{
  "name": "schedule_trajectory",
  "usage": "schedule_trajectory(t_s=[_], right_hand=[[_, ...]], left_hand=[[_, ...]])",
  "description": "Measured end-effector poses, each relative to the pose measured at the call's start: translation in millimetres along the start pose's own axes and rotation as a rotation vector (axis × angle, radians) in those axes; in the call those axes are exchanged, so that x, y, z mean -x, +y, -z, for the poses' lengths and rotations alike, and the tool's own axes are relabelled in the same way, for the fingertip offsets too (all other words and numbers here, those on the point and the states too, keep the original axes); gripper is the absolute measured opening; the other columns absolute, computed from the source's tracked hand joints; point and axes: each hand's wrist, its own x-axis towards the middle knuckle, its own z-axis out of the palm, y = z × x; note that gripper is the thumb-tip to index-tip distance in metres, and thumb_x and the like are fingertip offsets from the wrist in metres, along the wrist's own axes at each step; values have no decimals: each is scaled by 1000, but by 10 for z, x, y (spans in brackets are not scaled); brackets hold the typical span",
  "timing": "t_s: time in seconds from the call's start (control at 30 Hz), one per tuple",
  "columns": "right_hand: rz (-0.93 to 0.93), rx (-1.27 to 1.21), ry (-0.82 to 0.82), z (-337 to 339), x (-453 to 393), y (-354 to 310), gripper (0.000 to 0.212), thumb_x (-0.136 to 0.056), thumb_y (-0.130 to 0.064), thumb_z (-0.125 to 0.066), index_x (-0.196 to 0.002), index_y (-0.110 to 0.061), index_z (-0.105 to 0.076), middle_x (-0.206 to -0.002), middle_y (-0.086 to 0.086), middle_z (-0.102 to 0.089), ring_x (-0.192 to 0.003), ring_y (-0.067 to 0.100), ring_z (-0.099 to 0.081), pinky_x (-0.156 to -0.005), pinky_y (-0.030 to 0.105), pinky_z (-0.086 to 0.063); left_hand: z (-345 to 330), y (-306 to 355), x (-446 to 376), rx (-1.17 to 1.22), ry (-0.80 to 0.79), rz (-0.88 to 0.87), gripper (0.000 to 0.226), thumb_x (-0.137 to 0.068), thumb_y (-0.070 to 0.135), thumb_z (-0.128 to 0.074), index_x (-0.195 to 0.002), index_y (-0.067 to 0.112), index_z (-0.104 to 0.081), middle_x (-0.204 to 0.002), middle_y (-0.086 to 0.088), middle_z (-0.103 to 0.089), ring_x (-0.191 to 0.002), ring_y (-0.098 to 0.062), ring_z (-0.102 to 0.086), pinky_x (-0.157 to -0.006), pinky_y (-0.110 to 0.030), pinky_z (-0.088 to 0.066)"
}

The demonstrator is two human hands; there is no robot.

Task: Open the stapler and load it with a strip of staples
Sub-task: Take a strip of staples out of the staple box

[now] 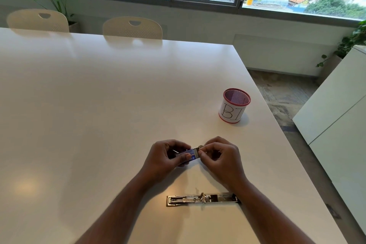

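A broad white surface [99, 95] fills most of the view, running off toward windows at 12 o'clock. Two pale chairs [132, 27] stand at its far edge, around 11 o'clock. A red mesh cup [234, 105] with a white paper label stands alone on the surface at about 2 o'clock from the hands, well apart from them.

Both forearms reach in from 6 o'clock. The left hand [168, 157] is curled closed around a small blue staple box [190, 154], thumb on its near face, fingers behind it. The right hand [221, 156] is just at 3 o'clock of it, thumb and forefinger pinched together at the box's open end, where a grey flap or tray sticks out; whether a strip of staples is between the fingertips cannot be told.

The stapler [202, 199] lies on the surface at 6 o'clock of the hands, opened out flat, its metal channel facing up, its right end hidden under the right forearm.
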Motion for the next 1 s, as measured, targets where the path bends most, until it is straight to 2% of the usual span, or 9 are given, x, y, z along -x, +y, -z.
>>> schedule_trajectory(t_s=[0.13, 0.23, 0.37, 0.53, 0.67, 0.77, 0.9, 1.0], right_hand=[[53, 142, -5, -47, -4, -30, 9, -82, -18, -81, -75, -17, -75, -84, -13, -66, -65, 11, -64, -56, 28, -57], [64, 196, -8, -73, -7, -18, 11, -84, -18, -77, -76, -17, -71, -85, -12, -63, -63, 8, -60, -55, 24, -54], [45, 146, 6, -88, -8, 18, 10, -88, -15, -74, -80, -16, -68, -88, -10, -61, -68, 11, -60, -55, 25, -53], [67, 84, 13, -96, -12, 23, 8, -94, -21, -66, -87, -18, -63, -95, -8, -58, -75, 9, -62, -58, 26, -58], [121, 73, 42, -107, -10, 5, 18, -96, -33, -56, -93, -17, -62, -102, -7, -56, -80, 8, -62, -59, 22, -59], [146, 33, 72, -107, -27, -5, 16, -97, -30, -55, -95, -16, -61, -105, -7, -57, -86, 9, -62, -64, 19, -57], [97, -112, 127, -96, -25, -27, 11, -93, -25, -54, -95, -16, -59, -98, -7, -64, -92, 7, -64, -72, 15, -56], [64, -170, 150, -68, -5, -37, 10, -89, -24, -55, -93, -16, -61, -94, -7, -68, -88, 11, -67, -72, 16, -56]], left_hand=[[-8, 7, -9, -76, 22, -6, 23, -85, 19, -87, -99, 37, -80, -97, 5, -82, -85, -19, -80, -80, -37, -67], [-18, 28, 11, -38, 20, 0, 21, -86, 16, -85, -104, 26, -79, -98, 1, -81, -83, -21, -81, -76, -31, -66], [-29, 47, 9, -14, 36, 3, 20, -88, 12, -82, -108, 16, -77, -97, -5, -80, -83, -24, -81, -73, -27, -65], [-36, 57, 4, 19, 26, 13, 20, -91, 12, -79, -110, 18, -76, -99, -7, -78, -85, -25, -81, -74, -28, -64], [-37, 66, -1, 25, 7, 28, 22, -93, 12, -77, -113, 21, -75, -102, -6, -77, -86, -25, -81, -74, -28, -64], [-40, 71, 1, 27, 2, 34, 22, -93, 11, -76, -112, 22, -75, -99, -4, -78, -86, -24, -81, -74, -28, -64], [-36, 79, 1, 44, 2, 25, 25, -95, 10, -74, -115, 24, -74, -101, -4, -78, -88, -24, -80, -76, -28, -64], [-29, 90, 1, 51, -16, 5, 32, -97, 10, -69, -122, 30, -71, -109, -7, -72, -90, -25, -80, -78, -28, -64]])
